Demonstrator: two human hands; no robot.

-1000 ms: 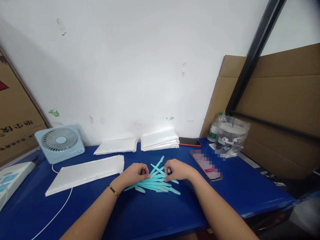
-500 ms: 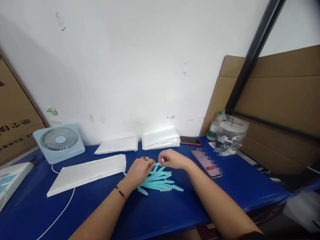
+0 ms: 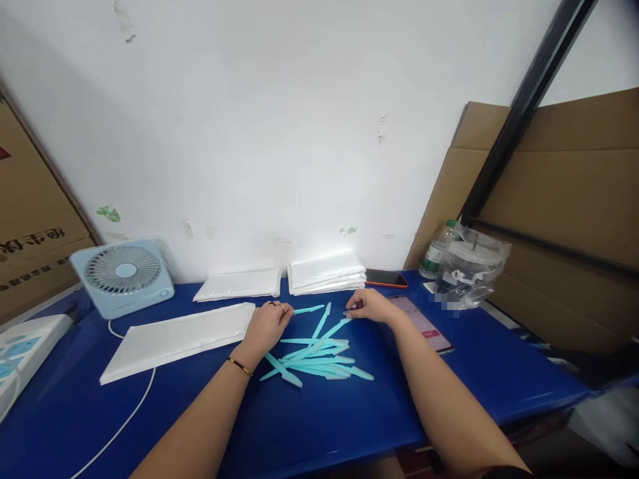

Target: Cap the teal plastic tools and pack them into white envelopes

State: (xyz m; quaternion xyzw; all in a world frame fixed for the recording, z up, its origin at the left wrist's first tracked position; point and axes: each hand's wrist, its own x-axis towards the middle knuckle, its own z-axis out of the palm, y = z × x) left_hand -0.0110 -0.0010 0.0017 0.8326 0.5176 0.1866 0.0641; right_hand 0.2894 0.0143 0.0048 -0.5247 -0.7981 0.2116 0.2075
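A loose, fanned pile of slim turquoise eyebrow razors (image 3: 319, 366) lies on the blue tabletop between my forearms. My left hand (image 3: 269, 324), with rings and a bracelet, is closed on one eyebrow razor (image 3: 309, 310), which sticks out to the right from the fingertips. At the upper right of the pile, my right hand (image 3: 370, 307) pinches the tip of another razor (image 3: 330, 332) that slants up out of the heap. The fingers partly cover that tip. Beside my left hand lies a long white padded packet (image 3: 180, 339).
Two stacks of white packets (image 3: 237, 284) (image 3: 327, 273) rest against the wall. A blue fan (image 3: 122, 276) and white power strip (image 3: 30, 346) stand left. Two phones (image 3: 424, 326) (image 3: 387, 278), a bottle (image 3: 433, 256) and a bagged cup (image 3: 472, 266) are on the right.
My hands have moved apart, left hand leftward with a razor, right hand rightward to a razor's tip. More of the pile shows. The view has shifted slightly.
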